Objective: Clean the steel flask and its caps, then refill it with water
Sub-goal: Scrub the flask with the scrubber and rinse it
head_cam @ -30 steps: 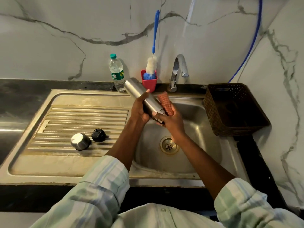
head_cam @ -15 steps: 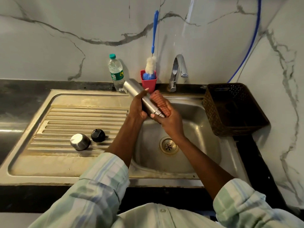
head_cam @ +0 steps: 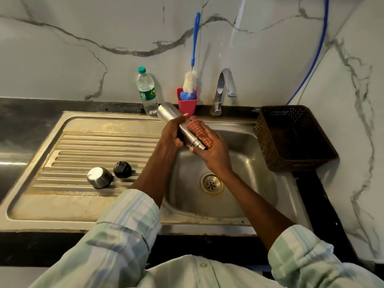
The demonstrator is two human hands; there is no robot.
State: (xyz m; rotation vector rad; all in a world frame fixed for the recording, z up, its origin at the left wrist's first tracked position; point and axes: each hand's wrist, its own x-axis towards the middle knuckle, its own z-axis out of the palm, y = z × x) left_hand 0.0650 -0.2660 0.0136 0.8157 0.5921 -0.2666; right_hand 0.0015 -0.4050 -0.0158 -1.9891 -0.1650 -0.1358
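Gripping the steel flask point(head_cam: 178, 125) around its middle, the left hand point(head_cam: 171, 132) holds it tilted over the back-left edge of the sink basin point(head_cam: 249, 163), base toward the wall and threaded neck pointing down toward the person. The right hand point(head_cam: 212, 150) curls around an orange checked scrub pad point(head_cam: 199, 132) and presses it against the right side of the flask body, thumb below the neck.

On the ribbed drainboard point(head_cam: 83, 146), near its front edge, the steel cap point(head_cam: 99, 177) lies mouth down just beside the black inner cap point(head_cam: 122, 169); both are well apart from the flask.

Along the back edge of the sink, a plastic water bottle point(head_cam: 146, 92) with a green lid stands just behind the flask base. A red cup point(head_cam: 187, 103) holding a blue-handled bottle brush point(head_cam: 194, 59) stands beside it, partly hidden by the flask. The tap point(head_cam: 223, 90) stands to the right, with its spout over the basin. A brown perforated basket point(head_cam: 291, 138) sits at the right edge of the sink.
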